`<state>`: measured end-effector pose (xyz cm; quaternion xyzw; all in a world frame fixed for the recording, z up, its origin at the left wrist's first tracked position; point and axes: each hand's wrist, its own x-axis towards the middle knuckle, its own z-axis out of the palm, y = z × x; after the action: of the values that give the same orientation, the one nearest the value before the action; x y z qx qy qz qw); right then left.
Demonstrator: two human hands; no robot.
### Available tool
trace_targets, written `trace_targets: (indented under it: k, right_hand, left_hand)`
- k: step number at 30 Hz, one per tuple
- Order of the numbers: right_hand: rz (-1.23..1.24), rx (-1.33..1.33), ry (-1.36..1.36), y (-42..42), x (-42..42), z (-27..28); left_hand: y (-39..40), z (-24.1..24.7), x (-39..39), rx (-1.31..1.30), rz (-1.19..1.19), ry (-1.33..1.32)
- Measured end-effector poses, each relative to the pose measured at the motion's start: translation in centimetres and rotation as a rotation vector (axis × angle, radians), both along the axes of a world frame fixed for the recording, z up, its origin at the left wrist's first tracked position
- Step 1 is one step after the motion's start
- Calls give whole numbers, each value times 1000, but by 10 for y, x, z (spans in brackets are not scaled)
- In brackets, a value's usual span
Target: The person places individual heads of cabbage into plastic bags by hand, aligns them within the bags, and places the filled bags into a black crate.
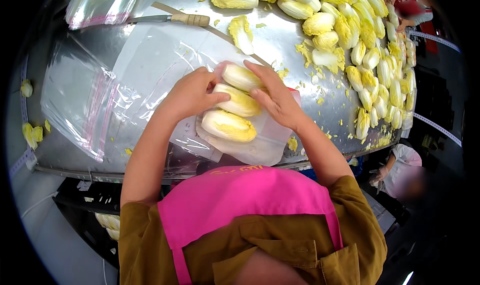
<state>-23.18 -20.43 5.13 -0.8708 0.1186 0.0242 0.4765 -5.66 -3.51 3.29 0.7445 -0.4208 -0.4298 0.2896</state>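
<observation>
Three small, peeled napa cabbages lie side by side before me: an upper one (242, 77), a middle one (239, 100) and a lower one (228, 126). Under them is a pale, translucent surface (258, 150), either a tray or a plastic sheet. My left hand (193, 93) is at their left ends, its thumb on the middle cabbage; the curled fingers hide whether they pinch anything. From the right, my right hand (275, 95) grips the right end of the upper cabbage between fingers and thumb. The lower cabbage is untouched.
Clear plastic bags lie on the metal table (277, 29) in a left stack (75, 101) and a far-left stack (105, 3). A wooden-handled knife (189, 20) lies beyond my hands, near a loose leaf (242, 33). Many cabbages (345, 22) fill the right. Co-workers stand at right.
</observation>
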Motion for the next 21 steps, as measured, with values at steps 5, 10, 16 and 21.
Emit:
trace_targets:
  k: [5, 10, 16, 21]
  right_hand:
    - [-40, -152, -92, 5, 0, -7]
    - [98, -413, -98, 17, -3, 6]
    - [119, -433, -83, 24, -6, 4]
    - [61, -447, -54, 32, -5, 1]
  left_hand:
    - [14, 5, -9, -8, -26, 43]
    - [22, 10, -21, -33, 33, 111]
    - [25, 5, -28, -104, 102, 218]
    - [25, -5, -29, -160, 152, 290]
